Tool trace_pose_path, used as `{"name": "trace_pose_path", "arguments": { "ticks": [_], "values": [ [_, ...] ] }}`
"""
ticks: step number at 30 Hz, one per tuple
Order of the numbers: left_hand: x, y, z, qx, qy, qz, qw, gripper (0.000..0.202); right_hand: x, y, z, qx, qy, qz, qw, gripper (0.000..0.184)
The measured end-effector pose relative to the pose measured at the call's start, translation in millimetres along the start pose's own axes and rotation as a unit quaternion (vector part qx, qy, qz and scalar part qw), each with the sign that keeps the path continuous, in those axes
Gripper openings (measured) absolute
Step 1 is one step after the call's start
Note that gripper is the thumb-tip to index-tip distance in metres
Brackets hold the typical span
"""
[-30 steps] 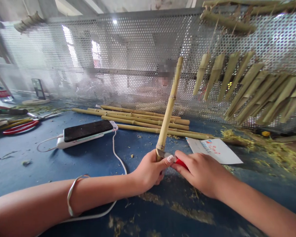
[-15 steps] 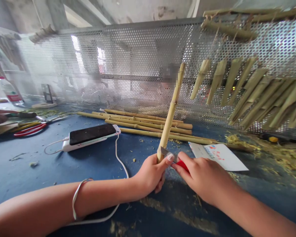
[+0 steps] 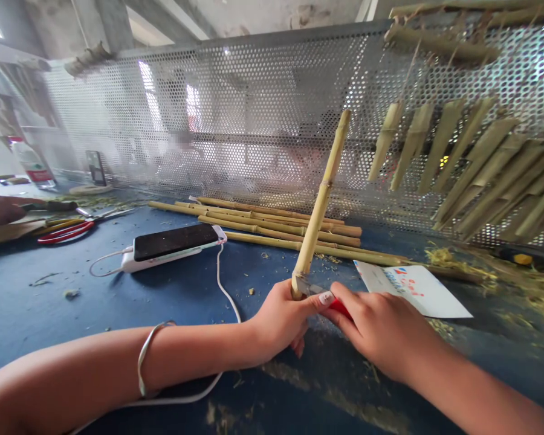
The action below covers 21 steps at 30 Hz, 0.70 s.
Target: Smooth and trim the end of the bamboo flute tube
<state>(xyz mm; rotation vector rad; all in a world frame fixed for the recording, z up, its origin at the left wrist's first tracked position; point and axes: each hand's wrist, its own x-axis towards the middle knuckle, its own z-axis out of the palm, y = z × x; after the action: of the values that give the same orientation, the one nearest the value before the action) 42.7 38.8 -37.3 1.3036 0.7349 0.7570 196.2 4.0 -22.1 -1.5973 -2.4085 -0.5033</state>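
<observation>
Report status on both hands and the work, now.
Left hand gripping tilted bamboo stalk. Right hand on red-handled knife, blade at stalk's lower end. White cable running under left forearm.

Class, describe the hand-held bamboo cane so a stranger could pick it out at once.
On the blue workbench, bamboo canes lie flat before a perforated metal screen. The left hand grips one cane, held up at a tilt, alone not lying flat.
</observation>
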Motion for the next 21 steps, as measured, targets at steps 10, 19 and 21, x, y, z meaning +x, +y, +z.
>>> {"name": "trace_pose_path", "arguments": {
  "ticks": [10, 19, 21],
  "values": [
    [1, -1, -1.0, 0.035, 0.021, -0.01, 0.999, 0.044, -7, -18, -3, -0.125, 0.075, 0.04, 0.989, 0.029],
    [2, -3, -2.4, 0.028, -0.005, 0.004, 1.0, 0.043, -2, -8, -7, -0.009, -0.013, 0.042, 0.999, 0.025],
    [2, -5, -3.6, 0.024, -0.04, 0.017, 0.999, 0.042, 0, -3, -9, 0.053, -0.053, 0.032, 0.997, 0.025]
  ]
}}
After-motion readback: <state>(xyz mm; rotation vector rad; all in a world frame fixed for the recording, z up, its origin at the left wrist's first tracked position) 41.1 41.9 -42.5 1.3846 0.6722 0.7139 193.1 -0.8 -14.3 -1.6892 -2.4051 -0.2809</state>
